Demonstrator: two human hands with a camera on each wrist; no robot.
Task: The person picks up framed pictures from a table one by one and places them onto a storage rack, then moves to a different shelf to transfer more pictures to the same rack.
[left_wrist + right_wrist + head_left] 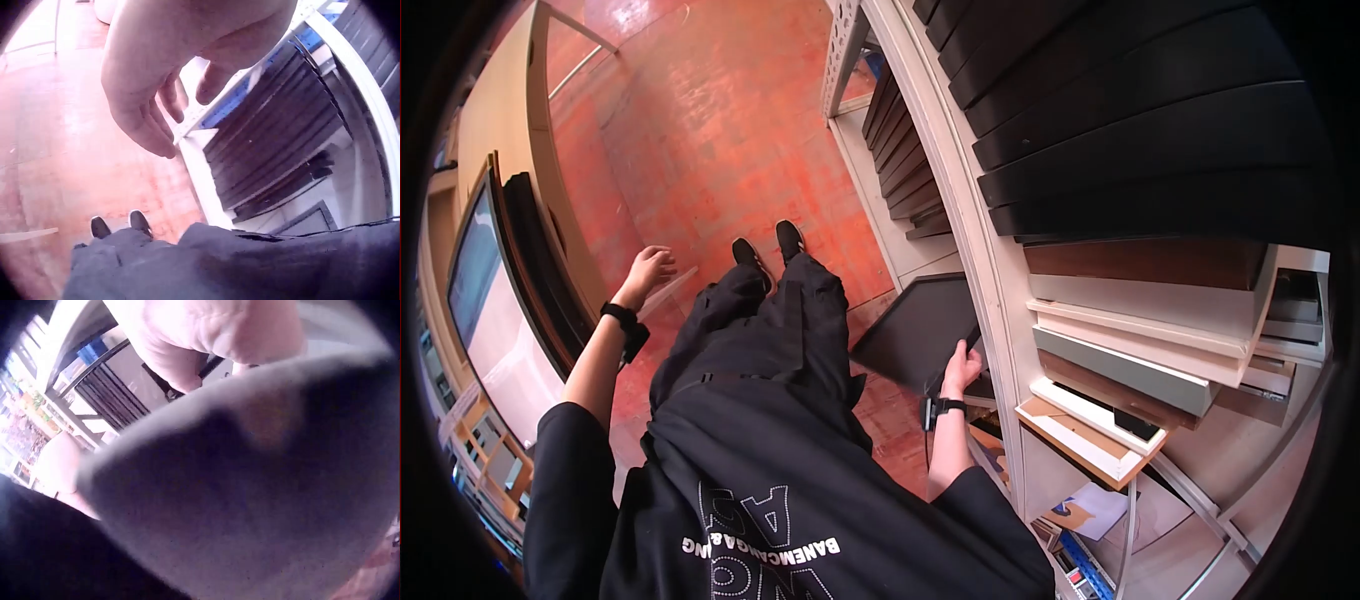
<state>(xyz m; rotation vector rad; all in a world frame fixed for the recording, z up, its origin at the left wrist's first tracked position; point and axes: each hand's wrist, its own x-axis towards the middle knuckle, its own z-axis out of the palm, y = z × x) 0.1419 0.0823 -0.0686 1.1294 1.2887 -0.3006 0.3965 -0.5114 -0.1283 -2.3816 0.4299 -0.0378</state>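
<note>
My right hand (962, 368) grips the edge of a flat black rectangular panel (915, 332) with a thin raised rim. The panel hangs tilted beside my right leg, close to the white shelf post. Seen from the right wrist, the panel (219, 506) fills much of the view, blurred, with the hand (231, 328) at its upper edge; part of the fingers is hidden behind it. My left hand (652, 272) hangs in the air on the other side of my body, holding nothing. Its fingers are loosely bent in the left wrist view (187, 69).
At right, a white metal rack (990, 270) bears stacked black panels (1140, 130), with white and brown frames (1140, 340) below. More dark panels (905, 165) stand on its lower level. At left, large framed pieces (500, 300) lean by a wooden board (505, 90). Red floor (700, 120) lies ahead.
</note>
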